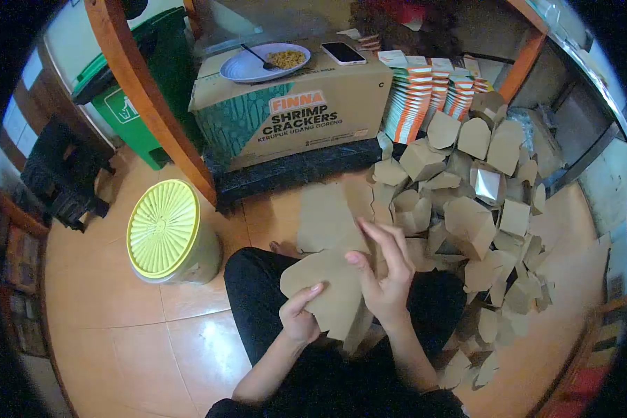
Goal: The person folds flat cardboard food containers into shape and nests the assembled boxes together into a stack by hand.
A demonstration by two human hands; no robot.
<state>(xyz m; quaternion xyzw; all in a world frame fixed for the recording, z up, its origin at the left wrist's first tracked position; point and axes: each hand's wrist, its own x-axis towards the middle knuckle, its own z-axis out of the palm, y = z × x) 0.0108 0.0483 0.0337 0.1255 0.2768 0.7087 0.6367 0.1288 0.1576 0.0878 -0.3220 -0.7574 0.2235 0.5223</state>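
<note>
A partly folded brown paperboard food box [331, 296] is held over my lap, its flaps spread out. My left hand [301, 317] pinches its left flap, with the thumb on top and the other fingers hidden beneath. On the right side, my right hand [389, 275] holds the box at a crease, with the thumb on the near panel and the fingers stretched along the fold. Brown board [324, 216] extends beyond my hands; whether it is part of the same piece I cannot tell. Folded brown boxes [470, 223] lie in a loose pile at the right.
Ahead stands a shrimp crackers carton [306, 122] bearing a plate of food [240, 68] with a fork and a phone [343, 53]. Stacked orange-and-white cartons [407, 97] rise beside it. A lidded tub [164, 226], green bin [129, 104] and dark stool [66, 171] are left.
</note>
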